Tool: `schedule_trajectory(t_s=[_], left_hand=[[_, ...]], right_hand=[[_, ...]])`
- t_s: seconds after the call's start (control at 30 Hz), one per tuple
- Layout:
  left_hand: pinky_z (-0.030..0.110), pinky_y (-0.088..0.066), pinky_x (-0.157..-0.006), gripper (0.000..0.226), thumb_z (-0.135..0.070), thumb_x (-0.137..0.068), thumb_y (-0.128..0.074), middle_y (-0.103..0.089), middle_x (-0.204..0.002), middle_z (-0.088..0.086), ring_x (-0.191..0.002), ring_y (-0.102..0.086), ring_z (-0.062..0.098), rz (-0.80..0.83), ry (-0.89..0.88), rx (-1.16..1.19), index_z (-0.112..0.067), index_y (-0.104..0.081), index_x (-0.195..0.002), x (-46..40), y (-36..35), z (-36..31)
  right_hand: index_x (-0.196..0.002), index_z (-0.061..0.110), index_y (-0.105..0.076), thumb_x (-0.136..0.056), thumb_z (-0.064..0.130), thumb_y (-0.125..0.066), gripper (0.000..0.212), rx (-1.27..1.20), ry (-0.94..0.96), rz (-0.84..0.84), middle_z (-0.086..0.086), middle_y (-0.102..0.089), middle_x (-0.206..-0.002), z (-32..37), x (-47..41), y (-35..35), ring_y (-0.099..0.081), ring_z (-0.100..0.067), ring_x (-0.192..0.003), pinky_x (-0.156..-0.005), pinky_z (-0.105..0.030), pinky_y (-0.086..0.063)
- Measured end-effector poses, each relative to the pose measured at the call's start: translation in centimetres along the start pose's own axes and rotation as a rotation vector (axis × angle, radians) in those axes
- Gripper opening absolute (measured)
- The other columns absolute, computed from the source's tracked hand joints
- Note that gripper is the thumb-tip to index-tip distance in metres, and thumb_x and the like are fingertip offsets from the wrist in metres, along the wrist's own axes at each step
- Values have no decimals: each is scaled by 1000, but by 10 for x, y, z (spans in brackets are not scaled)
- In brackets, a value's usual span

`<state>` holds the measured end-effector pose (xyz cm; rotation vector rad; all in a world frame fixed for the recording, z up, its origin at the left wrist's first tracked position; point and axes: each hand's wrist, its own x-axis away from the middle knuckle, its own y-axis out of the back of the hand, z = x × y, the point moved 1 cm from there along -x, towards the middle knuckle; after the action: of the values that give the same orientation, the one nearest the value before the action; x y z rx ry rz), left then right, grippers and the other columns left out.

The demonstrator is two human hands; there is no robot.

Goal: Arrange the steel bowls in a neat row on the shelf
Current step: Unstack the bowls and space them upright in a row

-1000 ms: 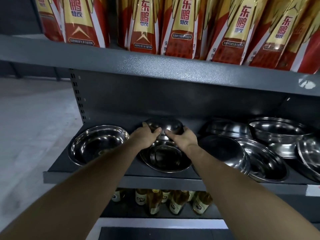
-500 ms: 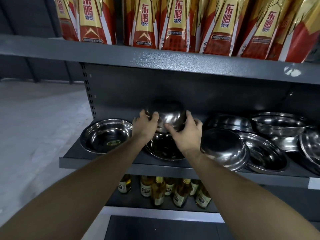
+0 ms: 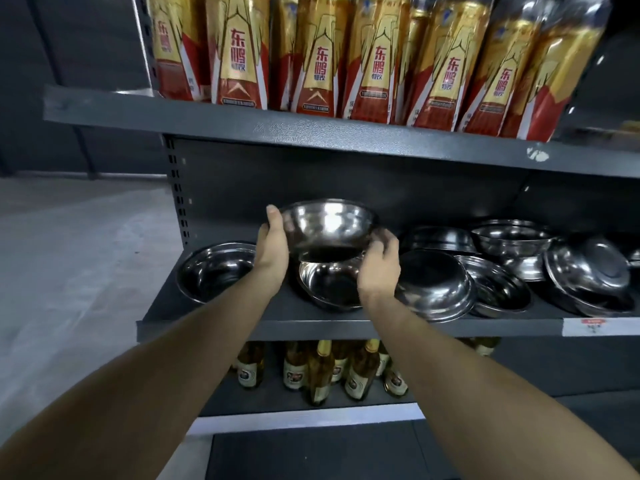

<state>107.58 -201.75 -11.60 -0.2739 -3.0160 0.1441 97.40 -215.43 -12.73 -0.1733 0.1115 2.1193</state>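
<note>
A steel bowl (image 3: 327,225) is held clear of the shelf (image 3: 311,329), between both hands.

The left hand (image 3: 273,249) is clasped on its left rim, the right hand (image 3: 379,265) cupped under its right side; a second bowl (image 3: 329,282) sits directly beneath, open space is left up to the upper shelf (image 3: 277,128), and crowded bowls (image 3: 512,271) fill the right.

held bowl (image 3: 327,225) above shelf bowl (image 3: 329,282), between hands
</note>
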Motion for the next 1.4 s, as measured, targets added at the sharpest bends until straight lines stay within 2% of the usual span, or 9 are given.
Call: schedule_trajectory(t_s=[0.13, 0.3, 0.43, 0.53, 0.73, 0.87, 1.13, 1.23, 1.4], left_hand=[[45, -28, -117, 83, -76, -85, -34, -44, -151, 0, -139, -40, 25, 67, -8, -100, -23, -37, -149, 4, 11, 9], [36, -23, -116, 75, -56, -94, -47, -31, -159, 2, -146, -29, 24, 112, -63, -210, -20, -22, -156, 8, 12, 22], [35, -23, -115, 76, -55, -94, -48, -30, -160, 3, -147, -28, 24, 120, -78, -241, -19, -22, -156, 13, 13, 24], [35, -23, -115, 75, -55, -95, -47, -31, -159, 3, -146, -28, 24, 112, -106, -277, -18, -23, -156, 11, 11, 20], [41, -32, -117, 73, -53, -95, -48, -35, -157, 5, -142, -37, 25, 103, -129, -317, -14, -29, -154, 3, 6, 9], [41, -31, -117, 74, -57, -93, -47, -36, -157, 2, -140, -41, 25, 81, -128, -351, -16, -31, -153, 3, 5, 7], [32, -24, -116, 70, -58, -96, -43, -37, -157, 1, -143, -36, 21, 84, -173, -493, -19, -33, -153, -1, 24, 0], [36, -27, -115, 67, -57, -98, -37, -39, -155, 6, -142, -38, 27, 13, -212, -708, -20, -32, -153, 0, 44, -9], [47, -41, -104, 61, -53, -99, -32, -44, -146, 14, -131, -45, 34, -37, -329, -1427, -17, -37, -148, 4, 86, -16]], right_hand=[[-142, 23, -52, -94, 65, -38, 65, -51, -248, -16, -1, -59, -137, 6, 4, 9, -52, -25, -128, -108, -37, -39], [-141, 32, -51, -88, 42, -62, 55, 80, -240, 12, 6, -64, -123, 2, 10, 21, -62, -20, -113, -103, -42, -50], [-145, 38, -43, -90, 31, -58, 57, 114, -233, 70, 9, -63, -108, 0, 10, 26, -65, -16, -96, -87, -40, -59], [-148, 37, -39, -95, 23, -54, 57, 42, -287, 131, 9, -61, -99, 3, 7, 26, -66, -15, -87, -66, -35, -63], [-151, 33, -36, -95, 25, -51, 58, -6, -321, 140, -6, -62, -123, 7, -2, 30, -68, -27, -100, -55, -30, -61], [-146, 26, -45, -97, 30, -51, 50, 29, -322, 124, -4, -63, -121, 6, -12, 31, -69, -28, -101, -62, -31, -61], [-142, 13, -48, -98, 21, -56, 46, 55, -359, 122, -8, -62, -115, 2, -23, 24, -70, -33, -97, -38, -18, -51], [-138, 14, -53, -98, 20, -54, 40, 50, -352, 102, -6, -60, -106, 4, -25, 20, -72, -34, -91, -38, -17, -51], [-135, 13, -54, -97, 20, -56, 38, 41, -333, 88, -7, -60, -106, 5, -26, 7, -72, -34, -92, -43, -22, -55]])
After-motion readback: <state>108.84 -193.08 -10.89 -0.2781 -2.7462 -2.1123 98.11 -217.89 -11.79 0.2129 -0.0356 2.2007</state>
